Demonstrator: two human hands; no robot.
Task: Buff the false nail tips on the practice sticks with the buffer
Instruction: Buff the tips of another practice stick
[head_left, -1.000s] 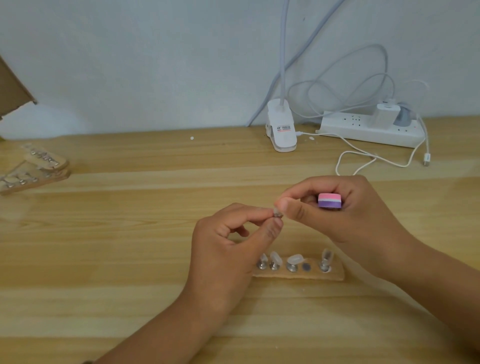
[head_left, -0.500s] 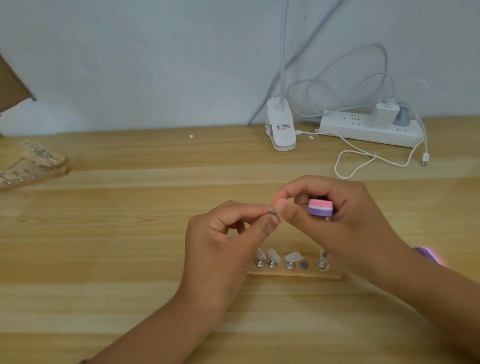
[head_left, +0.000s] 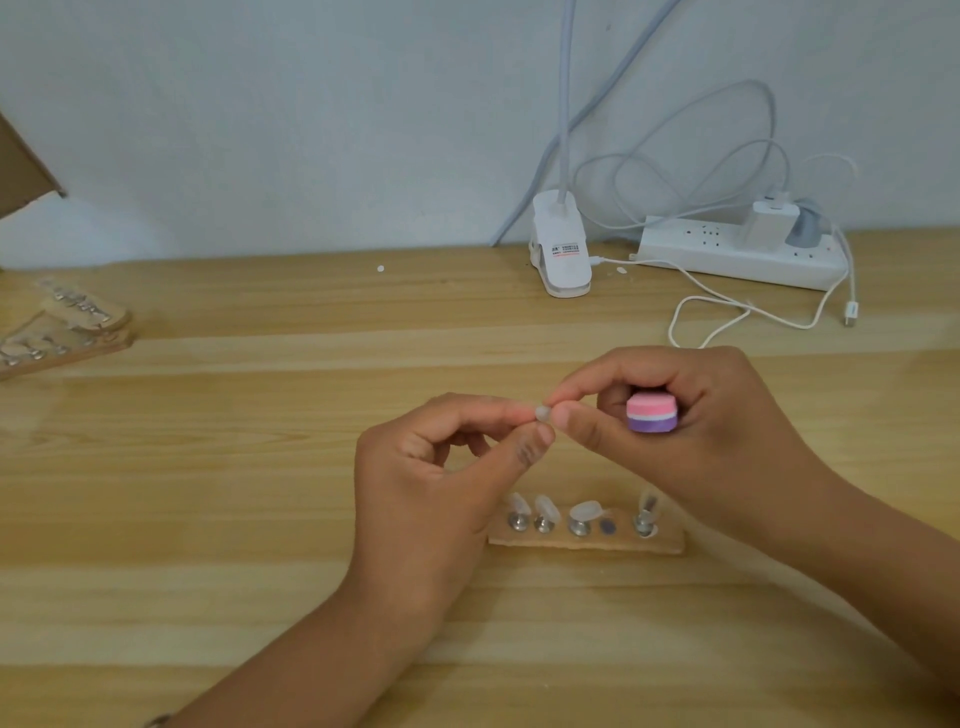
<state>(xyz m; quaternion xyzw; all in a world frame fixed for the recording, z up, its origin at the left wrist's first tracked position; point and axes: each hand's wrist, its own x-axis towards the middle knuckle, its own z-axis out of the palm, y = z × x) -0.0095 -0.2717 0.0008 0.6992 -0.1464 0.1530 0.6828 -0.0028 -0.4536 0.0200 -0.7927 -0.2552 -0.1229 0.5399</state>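
A: Delta vs a second ago: hands barely shifted, a touch up and left. The stick (head_left: 543, 413) got turned. A dark metal end showed at the pinch then; a pale rounded end shows now.

B: Grips?

A: Left hand (head_left: 431, 483): thumb and forefinger pinch the stick, other fingers loosely curled. Right hand (head_left: 691, 431): thumb and forefinger pinch the same stick from the other side, remaining fingers wrapped round the buffer (head_left: 652, 413). Stick is held in the air over the desk (head_left: 208, 467), beyond the holder (head_left: 587, 543).

B: So buffing?

A: Not by my read. Buffer is parked in the fist, pink-and-purple end toward camera, clear of that pale end. Looks like orienting the piece before the stroke.

B: Next?

A: Right has to release the stick, regrip the buffer and lay a flat face on the pale end. Left must hold firm by the base. It's a small part and easy to drop.

B: Counts?

A: One buffer. One stick in hand. Four sticks (head_left: 579, 522) standing in the holder, one empty socket (head_left: 607, 527). Two more holders (head_left: 62, 338) stacked far left, contents too blurred to count.
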